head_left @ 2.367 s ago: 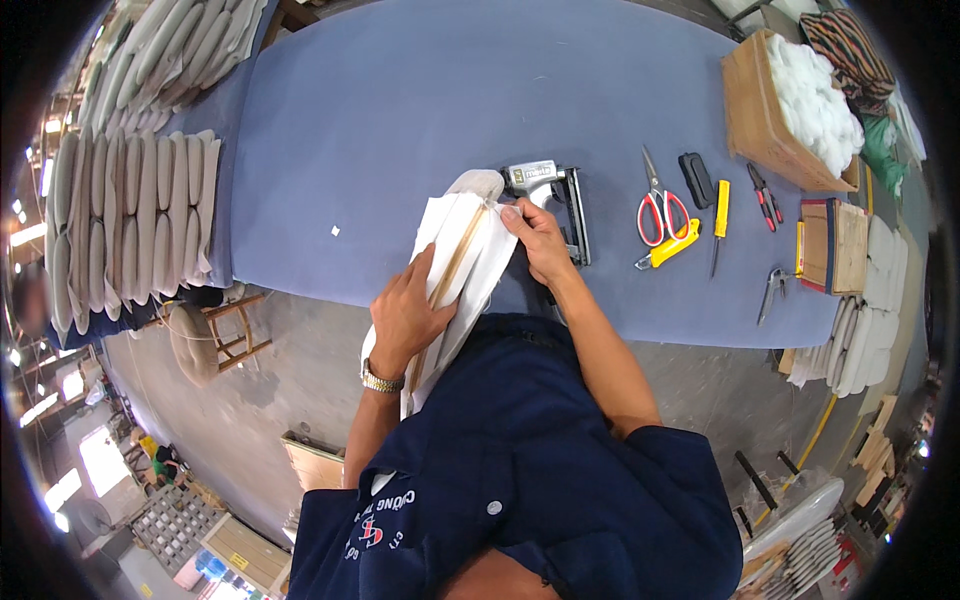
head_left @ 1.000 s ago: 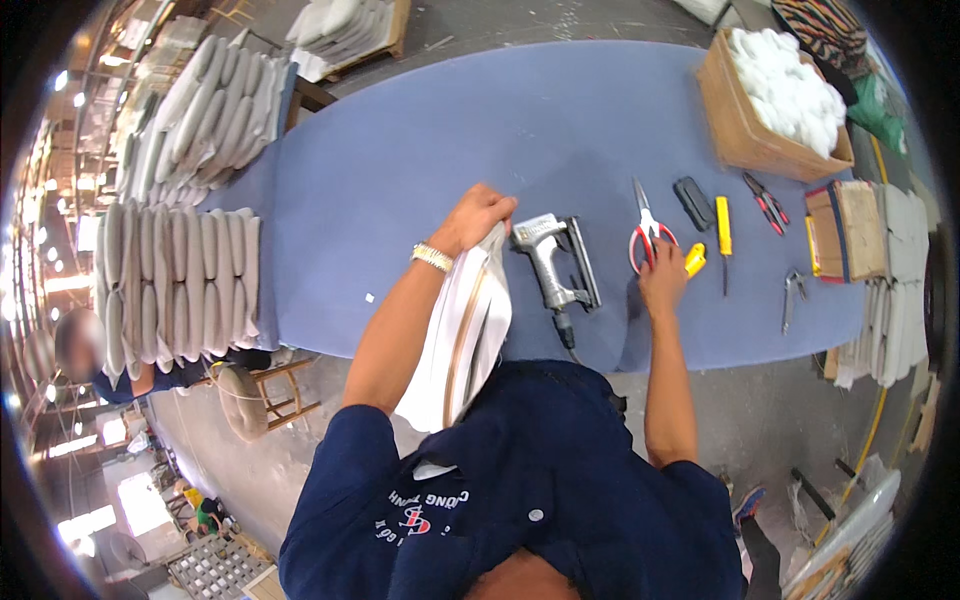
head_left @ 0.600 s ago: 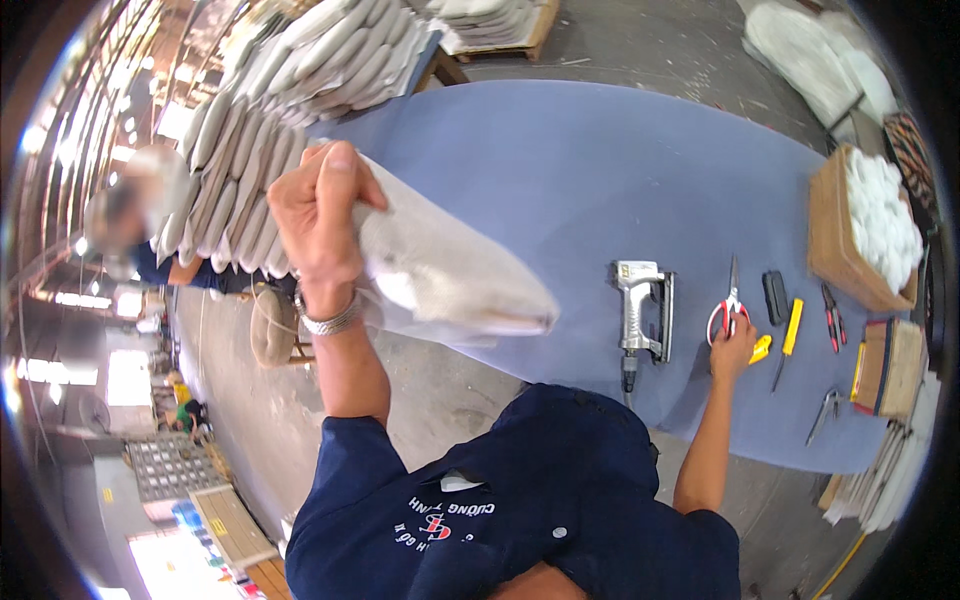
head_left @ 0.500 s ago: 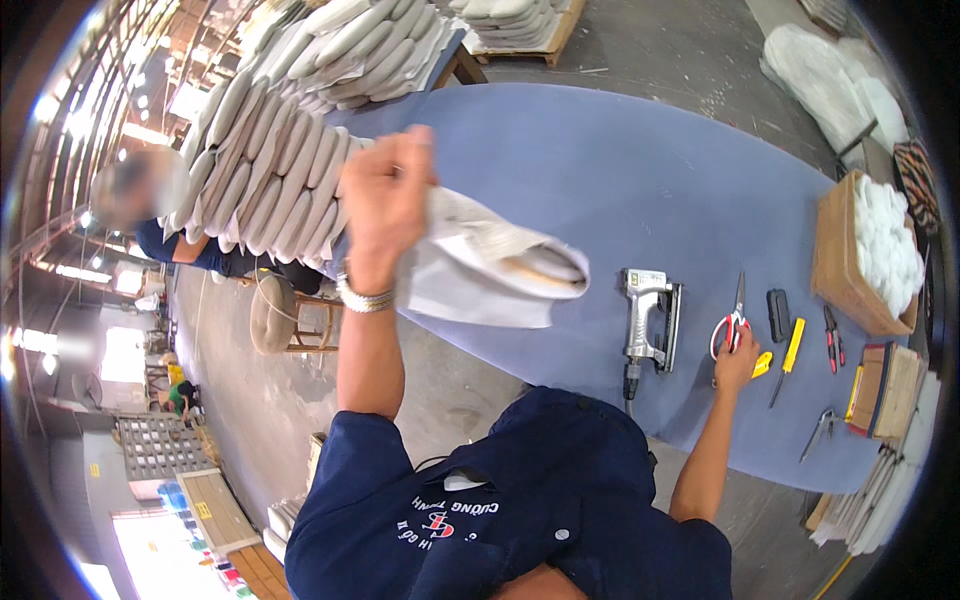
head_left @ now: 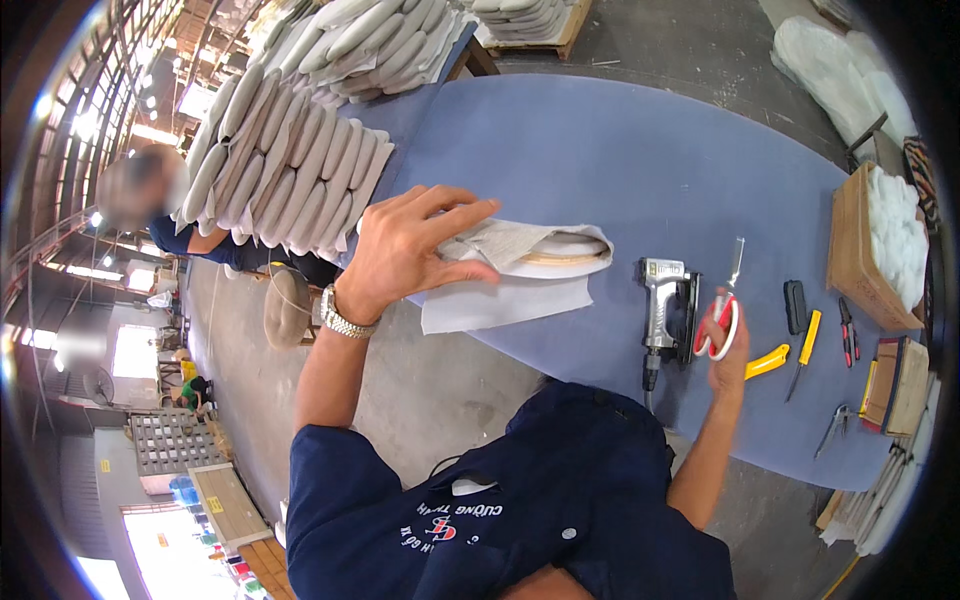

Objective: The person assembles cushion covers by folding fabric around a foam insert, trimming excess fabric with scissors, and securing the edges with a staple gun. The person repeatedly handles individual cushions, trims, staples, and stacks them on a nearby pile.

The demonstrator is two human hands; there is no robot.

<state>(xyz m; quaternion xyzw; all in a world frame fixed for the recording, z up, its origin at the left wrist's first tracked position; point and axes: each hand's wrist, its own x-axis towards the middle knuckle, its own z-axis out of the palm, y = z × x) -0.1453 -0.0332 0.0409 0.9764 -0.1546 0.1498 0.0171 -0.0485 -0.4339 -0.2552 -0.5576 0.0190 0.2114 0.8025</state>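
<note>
My left hand [head_left: 405, 250] presses down on a beige fabric-covered pad [head_left: 535, 255] lying at the near edge of the blue table [head_left: 620, 150], with a loose flap of white cloth hanging below it. A wooden edge shows at the pad's open end. My right hand [head_left: 725, 340] grips red-handled scissors [head_left: 722, 310], blades pointing away from me, just right of a grey staple gun [head_left: 665, 305] standing on the table.
Rows of finished grey pads [head_left: 290, 150] are stacked at the table's left end, with another person [head_left: 150, 200] behind them. At the right lie a yellow knife [head_left: 805, 345], a black case, pliers, and a cardboard box of white stuffing [head_left: 880, 245].
My left hand carried the pad from in front of me up and over to the left and set it down on the table. My right hand reached right and picked up the scissors.
</note>
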